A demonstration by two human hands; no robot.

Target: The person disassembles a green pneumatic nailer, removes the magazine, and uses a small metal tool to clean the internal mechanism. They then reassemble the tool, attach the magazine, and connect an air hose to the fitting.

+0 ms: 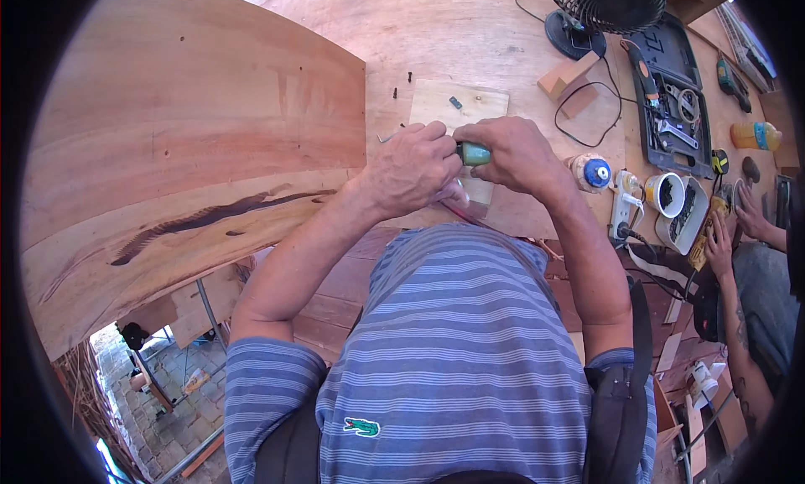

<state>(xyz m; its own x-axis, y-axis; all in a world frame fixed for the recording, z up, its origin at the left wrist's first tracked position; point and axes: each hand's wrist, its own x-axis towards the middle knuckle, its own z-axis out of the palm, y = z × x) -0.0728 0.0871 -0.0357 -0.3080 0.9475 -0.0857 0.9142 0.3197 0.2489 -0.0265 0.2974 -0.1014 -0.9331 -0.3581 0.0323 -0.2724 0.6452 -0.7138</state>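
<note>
Close together over the workbench (390,169), my two hands meet at a green, rounded tool-like piece (475,153) with a dark part at its left end. My right hand (516,153) is closed around its right side. The fingers of my left hand (411,172) are curled in against the dark end; what exactly they grip is hidden. A pale, smooth part (457,194) shows below my left hand. Beneath both hands lies a light wooden board (486,101), with a small dark piece (455,102) on it. Two dark screws (395,92) are beside the board.
A large wooden panel (201,90) stands at the left. To the right are a black fan (605,2), wood blocks (570,81), an open tool case (675,106), a blue-capped bottle (594,173), a power strip (624,203) and a white tub (668,195). Another person's hands (719,245) work at far right.
</note>
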